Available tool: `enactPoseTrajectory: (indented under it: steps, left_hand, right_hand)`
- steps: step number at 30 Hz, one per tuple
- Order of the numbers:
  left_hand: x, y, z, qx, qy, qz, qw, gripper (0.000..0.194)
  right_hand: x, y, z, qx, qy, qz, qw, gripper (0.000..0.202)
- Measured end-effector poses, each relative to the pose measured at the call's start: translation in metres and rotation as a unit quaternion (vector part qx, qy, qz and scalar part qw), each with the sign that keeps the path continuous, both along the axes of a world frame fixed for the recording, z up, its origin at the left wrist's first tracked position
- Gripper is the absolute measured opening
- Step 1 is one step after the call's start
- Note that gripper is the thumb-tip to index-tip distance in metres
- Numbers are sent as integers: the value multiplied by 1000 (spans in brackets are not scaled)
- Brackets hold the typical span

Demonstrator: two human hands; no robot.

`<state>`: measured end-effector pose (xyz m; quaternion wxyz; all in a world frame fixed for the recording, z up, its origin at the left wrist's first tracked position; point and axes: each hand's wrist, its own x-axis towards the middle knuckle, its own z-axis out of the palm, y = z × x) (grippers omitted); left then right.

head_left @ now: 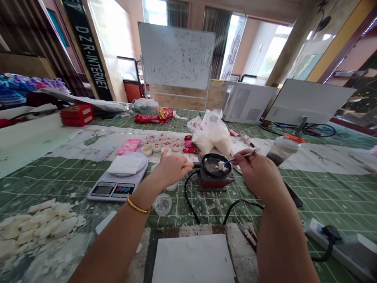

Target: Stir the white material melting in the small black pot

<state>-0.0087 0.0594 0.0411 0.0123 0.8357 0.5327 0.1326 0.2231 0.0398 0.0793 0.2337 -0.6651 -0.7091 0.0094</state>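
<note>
A small black pan (pixel 210 163) rests on a little hot plate (pixel 212 183). My left hand (pixel 172 169) is closed round the pan's wooden handle (pixel 188 164). Inside the pan lies a white lump (pixel 221 166), with the tip of a thin blue stick (pixel 230 160) at its right side. My right hand (pixel 252 168) pinches that stick from the right. Beyond the pan stands a plastic bag of white material (pixel 211 136). Left of the pan are several small cups with red bits (pixel 166 145).
A kitchen scale (pixel 121 176) and white chunks (pixel 40 223) lie left. Near the front are a clear cup (pixel 162 204), white paper (pixel 195 261) and pliers (pixel 247 233). Black cables run before the hot plate. A lidded jar (pixel 284 149) and power strip (pixel 336 250) are right.
</note>
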Motion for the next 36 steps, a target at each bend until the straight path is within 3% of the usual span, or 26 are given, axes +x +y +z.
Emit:
enactPoseTrajectory:
  steps: [4,9,14,20,26,36]
  left_hand:
    - [1,0,1,-9,3,-3,1000,30]
    - [1,-1,1,-4,-2,8,1000,30]
    - [1,-1,2,-11,3,-5,1000,31]
    - [1,1,-1,-1,-3,1,1000,29]
    - [2,0,0,-3,1,1,1000,30]
    - [2,0,-1,-4,2,5,1000,31]
  right_hand:
    - [1,0,0,-38,-9,21,999,35]
    - [2,-2,3,3,-12,-31,999,37]
    - [3,0,1,-46,-14,6,999,36]
    - [3,0,0,-34,-17,4,999,36]
    - [0,0,0,-8,77,49,996,30]
    - [1,-4,2,-38,50,69,996,30]
